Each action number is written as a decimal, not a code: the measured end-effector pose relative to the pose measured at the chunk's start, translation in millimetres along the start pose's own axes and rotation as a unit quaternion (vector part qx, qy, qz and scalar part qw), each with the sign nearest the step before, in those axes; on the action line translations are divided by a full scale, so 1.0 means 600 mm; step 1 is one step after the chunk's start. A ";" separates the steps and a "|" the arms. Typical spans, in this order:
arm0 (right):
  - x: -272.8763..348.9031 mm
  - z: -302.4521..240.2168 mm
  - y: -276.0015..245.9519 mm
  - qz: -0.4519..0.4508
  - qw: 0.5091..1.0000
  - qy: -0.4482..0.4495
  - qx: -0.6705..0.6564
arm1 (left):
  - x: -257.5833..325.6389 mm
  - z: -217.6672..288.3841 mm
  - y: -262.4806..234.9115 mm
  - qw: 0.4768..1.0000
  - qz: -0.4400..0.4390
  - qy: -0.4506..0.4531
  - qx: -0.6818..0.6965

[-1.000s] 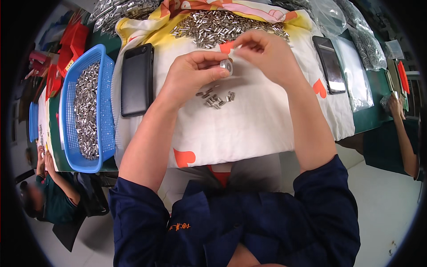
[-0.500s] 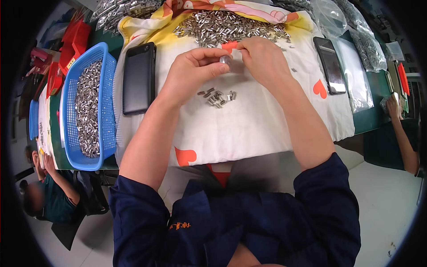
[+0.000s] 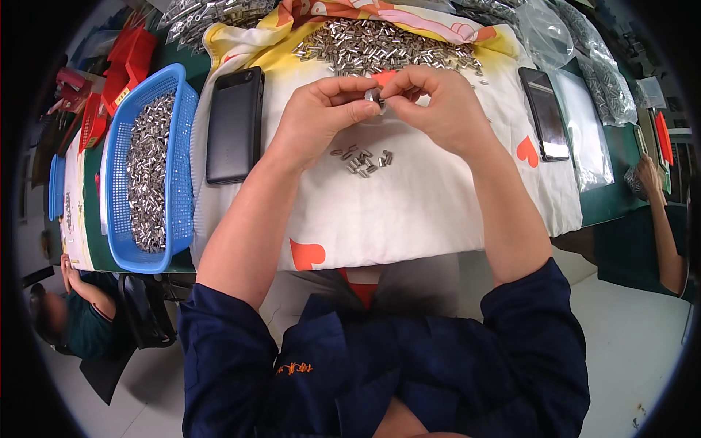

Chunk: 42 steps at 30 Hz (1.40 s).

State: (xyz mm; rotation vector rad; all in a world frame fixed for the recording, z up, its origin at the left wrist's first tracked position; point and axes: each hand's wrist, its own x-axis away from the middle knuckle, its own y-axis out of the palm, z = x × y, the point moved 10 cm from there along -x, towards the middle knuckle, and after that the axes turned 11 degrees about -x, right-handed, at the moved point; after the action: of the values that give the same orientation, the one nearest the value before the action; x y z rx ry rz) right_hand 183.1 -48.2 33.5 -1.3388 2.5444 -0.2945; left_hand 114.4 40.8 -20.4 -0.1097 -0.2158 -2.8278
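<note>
My left hand (image 3: pixel 315 119) pinches a small, round, shiny piece (image 3: pixel 374 95) between thumb and fingertips, above the white cloth. Close against it, my right hand (image 3: pixel 443 109) has thumb and forefinger pressed together; whatever lies between them is too small to make out. Just below my hands a little group of short silver metal tubes (image 3: pixel 363 163) rests on the cloth (image 3: pixel 394 219). Beyond my fingertips spreads a large heap of similar tubes (image 3: pixel 394 50).
On the left stand a blue plastic basket (image 3: pixel 182 146) of metal tubes and a black case (image 3: pixel 235 125). To the right lie a phone (image 3: pixel 544 113) and clear plastic bags (image 3: pixel 584 139). Red bins (image 3: pixel 130 62) sit far left. Other people work at both sides.
My right hand has come in from the heap's near edge to the piece in my left hand. The left hand holds nearly the same place. The person at left has shifted.
</note>
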 end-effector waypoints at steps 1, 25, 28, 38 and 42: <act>0.001 0.001 0.004 0.000 1.000 0.000 -0.001 | -0.001 0.002 -0.002 1.000 0.004 0.007 -0.005; -0.023 0.039 -0.044 0.111 0.967 -0.055 0.221 | 0.007 -0.004 0.022 0.994 -0.044 -0.018 -0.094; -0.029 0.032 -0.020 0.098 0.933 -0.106 0.331 | 0.006 -0.003 0.019 0.995 -0.032 -0.015 -0.095; -0.010 0.006 -0.020 0.070 0.996 -0.035 0.053 | 0.001 -0.001 0.002 1.000 0.001 -0.009 -0.011; -0.006 0.025 0.009 -0.027 0.990 0.037 -0.134 | 0.000 0.004 0.004 1.000 -0.008 0.005 0.022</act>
State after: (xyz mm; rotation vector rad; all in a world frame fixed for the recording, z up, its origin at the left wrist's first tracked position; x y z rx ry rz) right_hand 185.7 -43.0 18.3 -1.5178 2.6880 -0.0102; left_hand 115.1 38.6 -17.5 -0.0850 -0.2790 -2.8359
